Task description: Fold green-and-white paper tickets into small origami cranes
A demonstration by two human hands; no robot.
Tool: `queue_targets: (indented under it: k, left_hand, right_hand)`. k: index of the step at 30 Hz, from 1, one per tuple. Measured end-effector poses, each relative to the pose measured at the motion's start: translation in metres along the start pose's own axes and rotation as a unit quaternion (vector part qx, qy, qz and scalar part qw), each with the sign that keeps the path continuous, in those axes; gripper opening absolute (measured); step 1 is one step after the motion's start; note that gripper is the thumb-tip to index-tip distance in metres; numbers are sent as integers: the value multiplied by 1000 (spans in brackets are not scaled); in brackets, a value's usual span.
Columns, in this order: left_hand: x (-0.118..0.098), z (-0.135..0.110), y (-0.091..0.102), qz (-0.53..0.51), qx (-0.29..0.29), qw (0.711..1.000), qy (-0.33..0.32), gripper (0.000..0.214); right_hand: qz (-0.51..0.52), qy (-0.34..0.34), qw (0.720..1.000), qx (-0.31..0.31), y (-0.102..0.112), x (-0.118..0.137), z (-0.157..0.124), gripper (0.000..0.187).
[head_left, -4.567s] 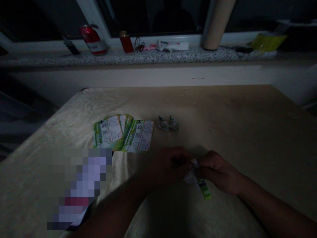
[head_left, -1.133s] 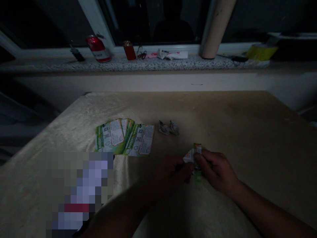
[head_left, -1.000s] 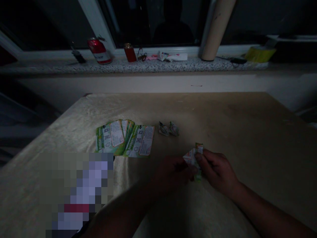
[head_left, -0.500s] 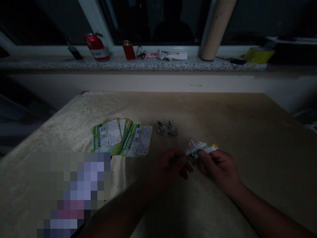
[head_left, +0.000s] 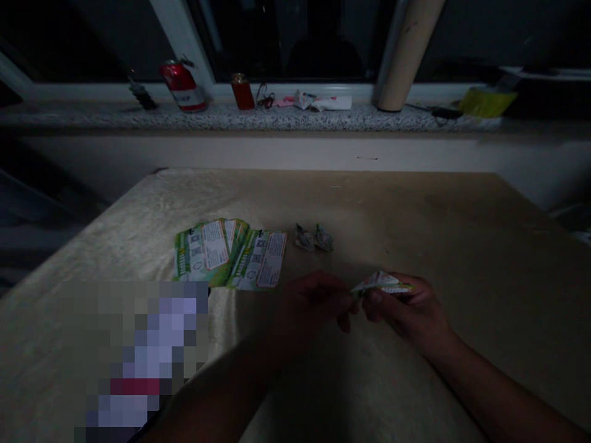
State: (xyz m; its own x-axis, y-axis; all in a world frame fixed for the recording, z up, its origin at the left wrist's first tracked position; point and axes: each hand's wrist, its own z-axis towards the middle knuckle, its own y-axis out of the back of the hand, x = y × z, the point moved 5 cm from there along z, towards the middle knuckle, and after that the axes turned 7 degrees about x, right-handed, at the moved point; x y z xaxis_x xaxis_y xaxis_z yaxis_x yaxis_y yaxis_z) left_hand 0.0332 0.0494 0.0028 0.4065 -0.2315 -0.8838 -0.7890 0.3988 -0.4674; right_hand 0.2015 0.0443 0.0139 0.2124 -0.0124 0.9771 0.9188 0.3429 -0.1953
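Note:
A folded paper leaflet (head_left: 381, 281), white and green with printed text, is held just above the table between my two hands. My right hand (head_left: 410, 307) is closed on it, thumb on the near side and fingers behind. My left hand (head_left: 323, 301) pinches its left tip; shadow hides part of those fingers. Beyond my left hand lie two small folded paper pieces (head_left: 314, 237), side by side. Flat green-and-white printed leaflets (head_left: 258, 261) overlap in a fan to the left.
The table (head_left: 462, 234) has a pale cover. A blurred-out object (head_left: 157, 338) lies at the near left. On the granite sill (head_left: 277, 122) stand a red can (head_left: 182, 86), a red lighter (head_left: 242, 92), crumpled paper (head_left: 332, 103), a cardboard tube (head_left: 409, 58) and a yellow item (head_left: 487, 103).
The folded leaflet has tilted and now shows more edge-on, slightly further right. My right fingers have shifted around it, while the left hand keeps its pinch.

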Motion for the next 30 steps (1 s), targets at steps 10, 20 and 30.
queue_targets:
  k: [10,20,30]
  left_hand:
    - [10,-6,-4,-181,105,967,147,26]
    - [12,-7,-10,-185,149,963,124,29]
    - [-10,-1,3,-42,58,997,40,41]
  right_hand:
    - [-12,24,998,51,1,4,-2,12]
    - [-15,26,991,127,1,2,-8,32]
    - [133,-41,990,31,3,-2,-5,30]
